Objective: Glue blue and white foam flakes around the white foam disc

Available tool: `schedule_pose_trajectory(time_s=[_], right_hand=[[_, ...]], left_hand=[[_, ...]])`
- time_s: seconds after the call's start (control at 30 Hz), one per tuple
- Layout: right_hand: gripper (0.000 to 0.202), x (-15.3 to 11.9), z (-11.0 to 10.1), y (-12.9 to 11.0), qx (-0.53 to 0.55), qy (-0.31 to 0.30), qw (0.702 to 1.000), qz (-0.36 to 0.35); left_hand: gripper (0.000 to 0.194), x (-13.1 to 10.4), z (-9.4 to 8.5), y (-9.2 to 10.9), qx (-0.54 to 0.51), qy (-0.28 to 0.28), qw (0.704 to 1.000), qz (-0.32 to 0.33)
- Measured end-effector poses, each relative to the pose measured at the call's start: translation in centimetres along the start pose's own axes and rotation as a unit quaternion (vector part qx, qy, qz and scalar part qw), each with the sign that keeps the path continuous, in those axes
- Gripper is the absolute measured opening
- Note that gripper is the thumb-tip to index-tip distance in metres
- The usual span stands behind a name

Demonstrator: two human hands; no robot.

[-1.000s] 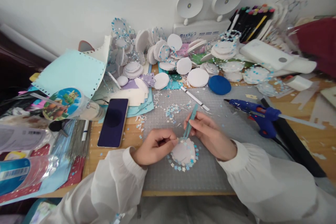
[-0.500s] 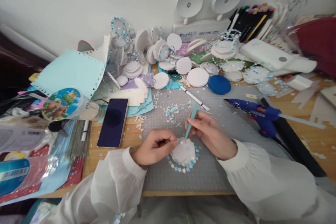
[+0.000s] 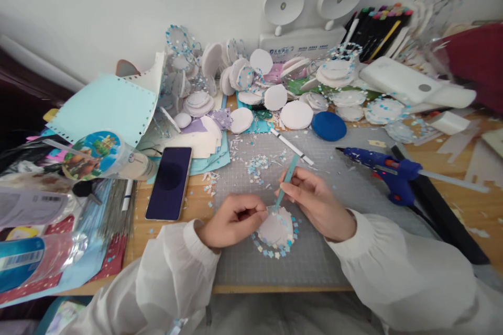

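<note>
Gripping tweezers point(image 3: 285, 180) over the disc point(image 3: 276, 229) rim.

A plain white wall point(image 3: 118, 0) stands behind the wooden tabletop point(image 3: 467, 204). A grey cutting mat point(image 3: 338, 188) covers the tabletop's centre. A white twin-head lamp point(image 3: 302, 15) stands against the wall. Lighting is even and diffuse.
</note>
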State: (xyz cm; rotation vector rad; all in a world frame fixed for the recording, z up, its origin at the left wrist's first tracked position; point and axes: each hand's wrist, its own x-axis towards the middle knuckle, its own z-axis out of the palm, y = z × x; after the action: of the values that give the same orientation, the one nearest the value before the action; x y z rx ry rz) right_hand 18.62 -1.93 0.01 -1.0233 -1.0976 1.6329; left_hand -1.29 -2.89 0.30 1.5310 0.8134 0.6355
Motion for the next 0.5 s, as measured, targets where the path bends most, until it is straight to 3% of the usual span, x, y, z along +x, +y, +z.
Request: schedule_pose_trajectory(time_s=[0.5], right_hand=[[0.014,-0.21,-0.23,0.48,-0.008,-0.016,1.0,-0.019]], left_hand=[[0.029,0.05,0.08,0.38,0.02,-0.017,1.0,0.009]])
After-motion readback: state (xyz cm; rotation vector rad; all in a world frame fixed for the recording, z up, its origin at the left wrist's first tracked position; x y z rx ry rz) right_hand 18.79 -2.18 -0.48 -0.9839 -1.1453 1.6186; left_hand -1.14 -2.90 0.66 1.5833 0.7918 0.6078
